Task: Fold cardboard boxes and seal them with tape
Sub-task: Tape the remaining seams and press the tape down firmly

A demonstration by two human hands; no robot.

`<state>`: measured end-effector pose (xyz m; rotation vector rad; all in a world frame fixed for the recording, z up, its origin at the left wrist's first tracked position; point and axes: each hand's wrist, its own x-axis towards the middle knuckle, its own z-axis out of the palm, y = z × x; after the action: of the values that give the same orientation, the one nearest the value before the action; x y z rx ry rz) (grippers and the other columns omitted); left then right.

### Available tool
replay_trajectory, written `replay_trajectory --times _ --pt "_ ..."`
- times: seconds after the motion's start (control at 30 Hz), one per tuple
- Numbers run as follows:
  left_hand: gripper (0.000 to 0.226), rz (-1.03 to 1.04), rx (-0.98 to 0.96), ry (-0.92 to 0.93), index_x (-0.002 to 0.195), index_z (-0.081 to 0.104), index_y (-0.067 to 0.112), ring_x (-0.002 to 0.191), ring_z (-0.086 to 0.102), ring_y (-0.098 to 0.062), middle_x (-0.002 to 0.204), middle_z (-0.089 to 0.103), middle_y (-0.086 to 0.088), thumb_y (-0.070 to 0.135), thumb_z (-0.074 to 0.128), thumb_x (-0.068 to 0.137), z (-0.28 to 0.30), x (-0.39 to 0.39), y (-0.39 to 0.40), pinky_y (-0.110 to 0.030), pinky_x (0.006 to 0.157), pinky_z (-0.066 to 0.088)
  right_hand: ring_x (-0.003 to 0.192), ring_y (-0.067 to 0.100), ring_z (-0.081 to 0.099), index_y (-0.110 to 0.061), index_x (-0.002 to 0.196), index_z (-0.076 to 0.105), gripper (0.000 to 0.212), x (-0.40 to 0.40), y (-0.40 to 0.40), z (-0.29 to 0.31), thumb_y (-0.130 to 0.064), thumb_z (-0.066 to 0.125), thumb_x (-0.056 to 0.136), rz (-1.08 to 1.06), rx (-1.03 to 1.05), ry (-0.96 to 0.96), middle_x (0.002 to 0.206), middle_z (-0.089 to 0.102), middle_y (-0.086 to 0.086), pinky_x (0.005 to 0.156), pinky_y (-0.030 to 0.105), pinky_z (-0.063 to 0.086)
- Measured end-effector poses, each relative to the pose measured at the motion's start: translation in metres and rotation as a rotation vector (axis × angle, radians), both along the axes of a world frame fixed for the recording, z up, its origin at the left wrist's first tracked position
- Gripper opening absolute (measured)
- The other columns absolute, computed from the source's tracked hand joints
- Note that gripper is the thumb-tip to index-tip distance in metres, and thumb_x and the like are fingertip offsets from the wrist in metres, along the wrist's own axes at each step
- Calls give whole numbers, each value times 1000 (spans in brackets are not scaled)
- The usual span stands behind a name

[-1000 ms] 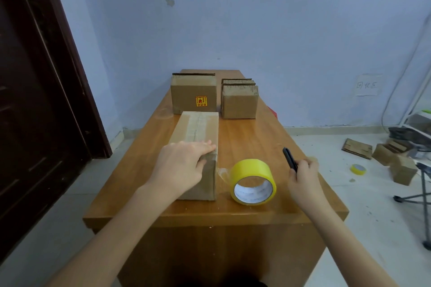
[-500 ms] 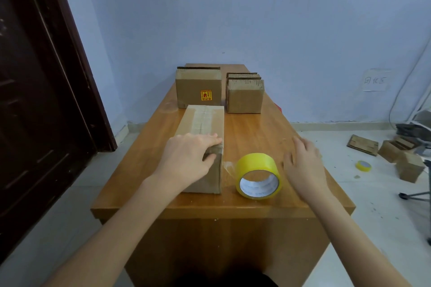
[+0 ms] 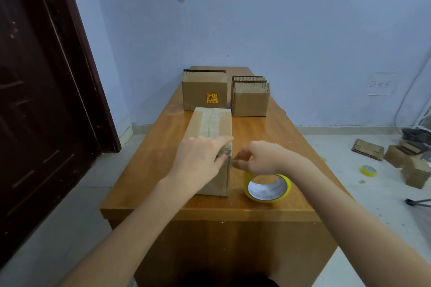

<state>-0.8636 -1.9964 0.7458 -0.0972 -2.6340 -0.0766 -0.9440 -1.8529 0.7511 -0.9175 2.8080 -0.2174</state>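
Observation:
A long cardboard box (image 3: 211,123) lies lengthwise on the wooden table (image 3: 268,133), with clear tape along its top seam. My left hand (image 3: 200,158) rests on the box's near end, fingers straight across the top and thumb against the right side. My right hand (image 3: 261,158) hovers just right of that near corner, its fingers curled and its thumb and forefinger pinched together at the box's edge, seemingly on the loose tape end. A yellow tape roll (image 3: 268,190) stands on its edge on the table below my right wrist, partly hidden by it.
Two folded boxes stand at the table's far end, one with a yellow label (image 3: 204,91) and a smaller one (image 3: 250,100). On the floor to the right are cardboard boxes (image 3: 405,156) and a small yellow roll (image 3: 369,170). A dark door (image 3: 35,100) is on the left.
My right hand held a black tool a second ago, then opened flat on the table, and has now moved left over the roll to the box's corner. The left hand stayed put.

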Motion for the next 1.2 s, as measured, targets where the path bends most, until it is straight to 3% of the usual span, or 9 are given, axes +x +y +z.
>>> replay_trajectory --times 0.13,0.27,0.5,0.63,0.77,0.87,0.97,1.1,1.2 --pt "39 -33 12 8 138 43 40 115 56 -10 136 53 16 40 43 98 2 1 0 -23 89 45 98 16 57 -33 118 63 31 -2 9 -2 -48 52 92 -3 -12 -73 108 62 -5 85 30 47" --pt "39 -49 15 18 138 43 40 118 54 -8 140 47 18 40 41 99 2 3 2 -22 91 45 93 14 62 -25 99 70 14 -3 12 -12 -30 58 92 32 -212 -226 96 67 -5 85 27 49" --pt "38 -46 27 8 136 44 41 108 59 -7 126 60 15 41 44 98 2 -1 -1 -20 85 43 76 8 61 -26 87 71 13 0 26 -17 -28 59 93 -18 -315 -237 85 70 -7 71 20 49" --pt "36 -34 27 12 133 47 41 108 58 -6 126 60 17 41 44 98 1 -1 -1 -16 78 38 91 10 65 -24 92 74 17 8 38 -16 -28 58 93 -38 -364 -270 89 73 -9 87 26 51" --pt "36 -33 24 4 133 48 40 107 59 -6 125 60 17 41 44 98 2 0 -1 -15 77 39 87 12 65 -23 96 74 17 14 47 -24 -26 58 93 -45 -202 -217 89 72 -7 81 25 53" --pt "36 -44 26 3 133 48 40 107 59 -5 127 59 17 41 44 97 1 -1 -1 -15 78 40 80 3 64 -26 89 73 14 17 59 -24 -28 60 92 -94 -313 -223 83 71 -11 70 15 50" --pt "36 -50 26 -5 133 49 39 106 59 -5 126 60 17 41 44 97 0 -1 -1 -13 75 36 76 2 59 -23 91 73 15 11 64 -15 -28 59 92 -156 -356 -136 82 68 -10 62 12 40" --pt "38 -44 32 5 134 47 39 109 58 -5 128 58 17 42 44 97 0 0 0 -15 81 41 83 14 59 -19 102 72 21 4 52 -7 -27 54 94 -282 -361 165 90 65 -4 68 24 44" --pt "37 -41 44 19 134 48 39 111 57 -4 130 57 18 43 44 97 -1 1 1 -17 86 42 76 19 57 -19 96 66 22 6 36 -14 -21 44 97 -329 -188 370 91 66 -1 59 24 42"
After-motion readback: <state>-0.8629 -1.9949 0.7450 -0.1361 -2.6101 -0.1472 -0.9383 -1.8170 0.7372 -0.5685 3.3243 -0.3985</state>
